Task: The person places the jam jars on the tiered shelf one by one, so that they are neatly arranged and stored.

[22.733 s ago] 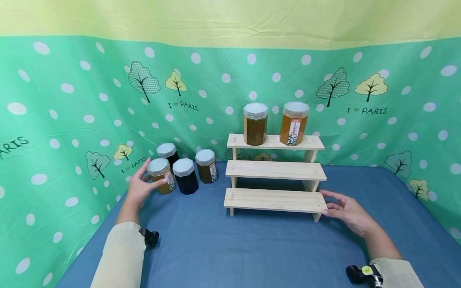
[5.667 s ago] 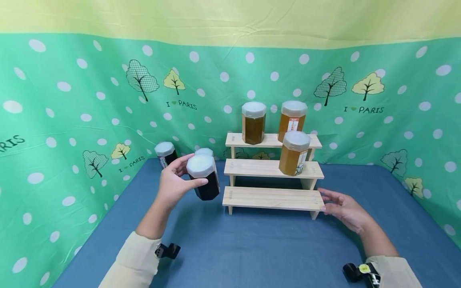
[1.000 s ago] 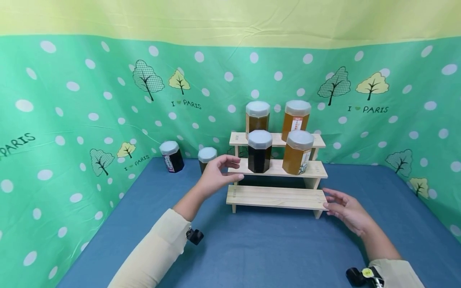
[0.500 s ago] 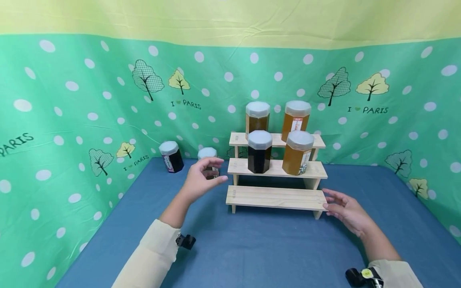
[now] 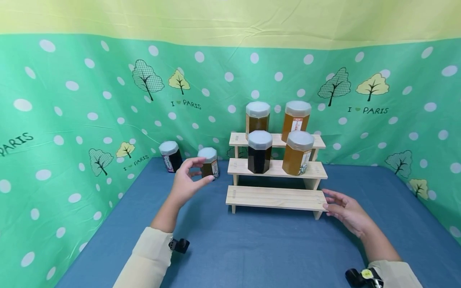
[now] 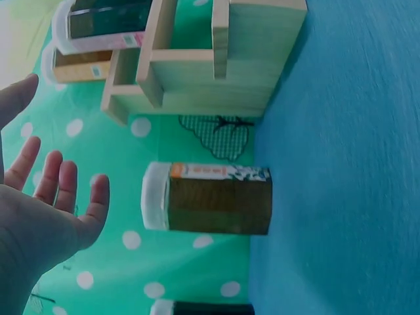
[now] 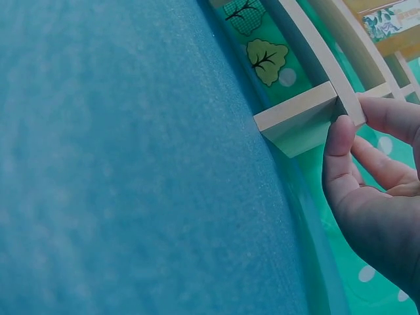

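Observation:
My left hand (image 5: 184,186), fingers spread and holding nothing, is beside a brown honey jar (image 5: 207,168) with a white lid, standing on the blue cloth. The left wrist view shows a gap between that hand and the jar (image 6: 220,207). My right hand (image 5: 348,214) pinches the right end of the lowest shelf of a three-tier wooden stand (image 5: 275,198); thumb and forefinger grip the board's end (image 7: 351,110) in the right wrist view. On the middle shelf stand a dark jar (image 5: 259,156) and an amber jar (image 5: 294,158). Two more jars, a brown one (image 5: 257,122) and an amber one (image 5: 293,124), occupy the top shelf.
Farther left on the cloth stands another dark jar (image 5: 173,160) with a white lid. A green dotted curtain (image 5: 201,116) hangs behind and along the sides of the blue cloth (image 5: 252,252).
Over the last second my left hand has withdrawn leftward from the dark jar on the middle shelf to the brown jar. Earlier it carried that dark jar. My right hand stays put.

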Tool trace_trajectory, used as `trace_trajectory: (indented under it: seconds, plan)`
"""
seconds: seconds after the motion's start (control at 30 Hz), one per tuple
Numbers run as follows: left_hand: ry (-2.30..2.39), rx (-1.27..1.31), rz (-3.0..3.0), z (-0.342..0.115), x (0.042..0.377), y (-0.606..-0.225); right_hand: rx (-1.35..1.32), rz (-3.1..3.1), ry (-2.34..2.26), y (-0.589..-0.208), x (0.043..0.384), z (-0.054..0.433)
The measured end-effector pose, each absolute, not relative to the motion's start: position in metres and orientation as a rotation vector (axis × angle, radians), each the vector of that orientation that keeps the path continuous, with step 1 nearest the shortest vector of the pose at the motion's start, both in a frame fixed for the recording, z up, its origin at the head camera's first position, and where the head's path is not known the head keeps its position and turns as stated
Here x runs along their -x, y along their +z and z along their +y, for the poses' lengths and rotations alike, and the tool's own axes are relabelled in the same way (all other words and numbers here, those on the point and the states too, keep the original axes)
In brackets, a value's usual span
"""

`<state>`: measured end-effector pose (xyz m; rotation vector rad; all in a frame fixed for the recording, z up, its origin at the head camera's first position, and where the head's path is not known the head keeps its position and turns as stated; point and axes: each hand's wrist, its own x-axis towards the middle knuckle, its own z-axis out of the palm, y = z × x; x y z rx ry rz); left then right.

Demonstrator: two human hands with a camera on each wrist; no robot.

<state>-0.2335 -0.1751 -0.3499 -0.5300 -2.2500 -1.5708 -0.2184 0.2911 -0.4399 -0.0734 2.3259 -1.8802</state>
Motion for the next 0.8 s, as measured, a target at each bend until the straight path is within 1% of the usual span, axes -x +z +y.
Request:
trace_trajectory:
  seconds: [0.2,0.4,0.6,0.8]
  plan:
    - [-1.552,0.457,-2.198,-0.196,0.254,-0.376,0.075,2.320,-1.890,-0.440,0.219,0.291]
    - [-1.500,0.404,-2.155,-0.212,0.261,-0.387,0.075,2.316,-1.894,-0.440,0.218,0.291]
    - [-1.430,0.297,-2.128,-0.222,0.267,-0.390,0.067,2.317,-1.896,-0.440,0.218,0.291]
    - [-1.385,0.237,-2.120,-0.224,0.259,-0.378,0.068,2.312,-1.897,-0.440,0.218,0.291]
